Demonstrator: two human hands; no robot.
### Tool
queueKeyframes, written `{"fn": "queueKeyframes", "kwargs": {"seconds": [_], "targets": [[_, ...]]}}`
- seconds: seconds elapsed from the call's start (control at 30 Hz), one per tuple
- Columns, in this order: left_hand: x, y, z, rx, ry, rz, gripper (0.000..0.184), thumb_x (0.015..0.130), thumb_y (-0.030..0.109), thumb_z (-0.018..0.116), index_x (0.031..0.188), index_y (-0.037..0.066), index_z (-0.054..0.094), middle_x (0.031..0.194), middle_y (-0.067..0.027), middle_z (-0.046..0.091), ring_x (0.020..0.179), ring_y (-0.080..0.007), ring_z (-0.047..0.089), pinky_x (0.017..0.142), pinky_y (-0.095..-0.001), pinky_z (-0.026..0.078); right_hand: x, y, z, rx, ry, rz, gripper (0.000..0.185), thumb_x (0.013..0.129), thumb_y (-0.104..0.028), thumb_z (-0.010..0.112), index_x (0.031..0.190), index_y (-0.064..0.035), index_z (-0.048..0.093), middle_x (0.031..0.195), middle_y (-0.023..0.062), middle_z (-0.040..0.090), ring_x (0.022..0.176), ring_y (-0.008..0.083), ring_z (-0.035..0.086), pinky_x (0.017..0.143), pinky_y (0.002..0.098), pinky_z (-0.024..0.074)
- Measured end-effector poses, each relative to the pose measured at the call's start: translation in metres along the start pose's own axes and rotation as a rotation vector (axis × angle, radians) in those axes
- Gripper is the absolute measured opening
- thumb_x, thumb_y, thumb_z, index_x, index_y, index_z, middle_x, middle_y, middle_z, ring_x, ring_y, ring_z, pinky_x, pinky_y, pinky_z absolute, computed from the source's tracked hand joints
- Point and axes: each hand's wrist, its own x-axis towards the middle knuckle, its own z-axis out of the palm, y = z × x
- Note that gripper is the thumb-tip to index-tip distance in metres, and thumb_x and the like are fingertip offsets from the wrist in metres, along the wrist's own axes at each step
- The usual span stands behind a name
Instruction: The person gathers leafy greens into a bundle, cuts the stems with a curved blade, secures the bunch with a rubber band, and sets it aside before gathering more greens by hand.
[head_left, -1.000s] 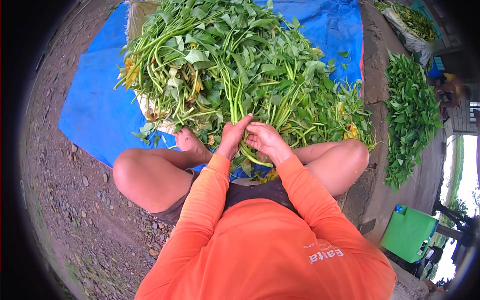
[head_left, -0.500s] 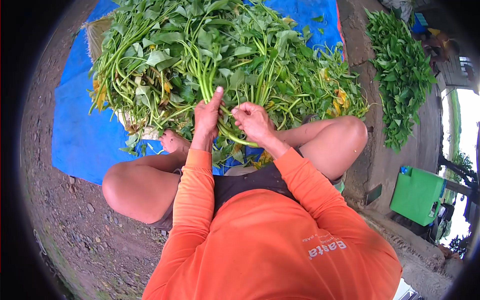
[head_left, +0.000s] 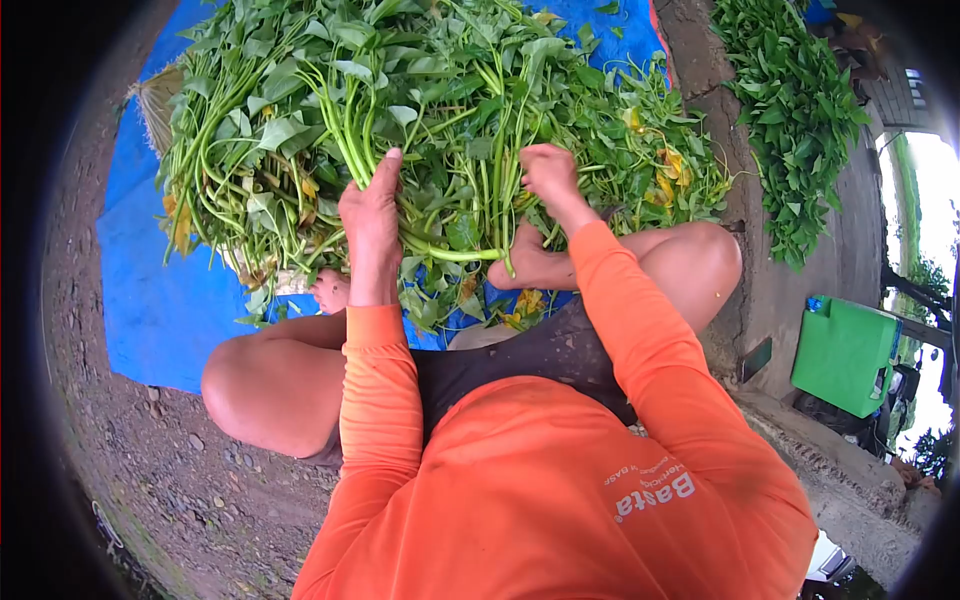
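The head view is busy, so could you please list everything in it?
Leafy pile: one, green with some yellow leaves, upper centre
Stem bunch: one, green, left of centre
Tarp: one, blue, under the leafy pile
Sack: one, tan, upper left
Second leaf pile: one, green, upper right
Container: one, green, right
Gravel ground: one stretch, brown, left
Pavement: one strip, grey, right
Background items: too blurred to count, right edge
Shirt: one, orange, lower centre
Shorts: one pair, dark, centre
Legs: two, bare, folded, centre
Left hand: one, bare, gripping the stem bunch
Right hand: one, bare, by the leafy pile
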Motion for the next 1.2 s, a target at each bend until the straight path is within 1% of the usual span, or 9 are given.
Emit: {"fn": "queueKeyframes", "kwargs": {"seconds": [0.07,0.1,0.53,0.63,0.77,0.8,0.93,1.03,1.2], "targets": [[-0.004,-0.002,-0.001,-0.015,-0.002,-0.009,0.031,0.093,0.034,0.086,0.095,0.009,0.068,0.076,0.0036,0.060,0.060,-0.0067,0.051,0.054,-0.0260,0.039,0.036,0.040,0.036,-0.306,0.132,-0.257,0.022,0.095,-0.020,0.071,0.105,-0.0030,0.081,0.102,0.0138,0.082,0.091,0.0233,0.077,0.083,0.0363,0.0595],[-0.005,-0.002,-0.004,0.018,0.010,-0.013,0.032,0.092,0.035,0.087,0.096,0.008,0.069,0.076,0.0035,0.060,0.060,-0.0068,0.051,0.054,-0.0259,0.039,0.043,0.039,0.044,-0.343,0.103,-0.151,0.025,0.094,-0.022,0.071,0.107,-0.0028,0.081,0.107,0.0157,0.081,0.100,0.0289,0.077,0.092,0.0374,0.0575],[-0.005,0.000,-0.010,0.048,0.001,0.004,0.032,0.091,0.033,0.088,0.094,0.008,0.067,0.078,0.0032,0.059,0.064,-0.0073,0.049,0.057,-0.0272,0.037,0.025,0.039,0.062,-0.488,0.031,-0.076,0.043,0.094,-0.027,0.074,0.129,-0.0042,0.071,0.126,0.0229,0.074,0.119,0.0385,0.070,0.104,0.0422,0.0535],[-0.009,0.003,-0.012,0.048,0.004,0.011,0.034,0.090,0.033,0.088,0.095,0.008,0.067,0.078,0.0029,0.059,0.066,-0.0074,0.050,0.059,-0.0267,0.037,0.014,0.033,0.065,-0.321,0.013,-0.181,0.043,0.094,-0.027,0.076,0.129,-0.0036,0.070,0.121,0.0202,0.076,0.112,0.0371,0.073,0.100,0.0409,0.0555],[-0.006,0.003,-0.016,0.137,0.049,0.052,0.037,0.090,0.036,0.087,0.097,0.006,0.067,0.080,0.0015,0.060,0.068,-0.0081,0.049,0.062,-0.0271,0.038,-0.009,-0.013,0.045,-0.211,-0.018,-0.203,0.033,0.101,-0.023,0.070,0.125,-0.0001,0.068,0.103,0.0104,0.077,0.096,0.0192,0.072,0.090,0.0347,0.0567],[-0.004,0.002,-0.016,0.180,0.057,0.060,0.038,0.091,0.036,0.086,0.097,0.005,0.067,0.081,0.0015,0.060,0.068,-0.0084,0.049,0.062,-0.0277,0.038,-0.008,-0.018,0.048,0.109,-0.066,-0.191,0.026,0.106,-0.023,0.065,0.120,-0.0007,0.066,0.091,0.0040,0.070,0.082,0.0114,0.064,0.076,0.0298,0.0533],[-0.010,0.001,-0.009,0.212,0.023,0.085,0.041,0.092,0.039,0.084,0.099,0.002,0.068,0.081,0.0012,0.062,0.069,-0.0090,0.049,0.063,-0.0297,0.039,-0.023,-0.057,0.020,-0.073,0.022,-0.382,0.023,0.105,-0.014,0.066,0.122,0.0007,0.064,0.088,0.0004,0.064,0.073,0.0079,0.054,0.063,0.0263,0.0457],[-0.010,-0.004,-0.008,0.255,0.038,0.156,0.040,0.094,0.038,0.082,0.101,0.001,0.069,0.081,0.0015,0.063,0.070,-0.0083,0.050,0.064,-0.0295,0.041,-0.046,-0.079,0.014,-0.045,0.067,-0.486,0.023,0.102,-0.015,0.068,0.119,-0.0006,0.066,0.084,0.0055,0.067,0.071,0.0149,0.061,0.070,0.0332,0.0516],[-0.012,-0.007,-0.004,0.153,0.006,0.162,0.035,0.097,0.036,0.081,0.102,0.004,0.069,0.080,0.0055,0.059,0.069,-0.0058,0.045,0.061,-0.0272,0.037,-0.042,-0.088,0.003,-0.191,0.209,-0.773,0.024,0.096,-0.011,0.070,0.118,-0.0013,0.067,0.104,0.0166,0.068,0.094,0.0316,0.067,0.085,0.0429,0.0537]]}}
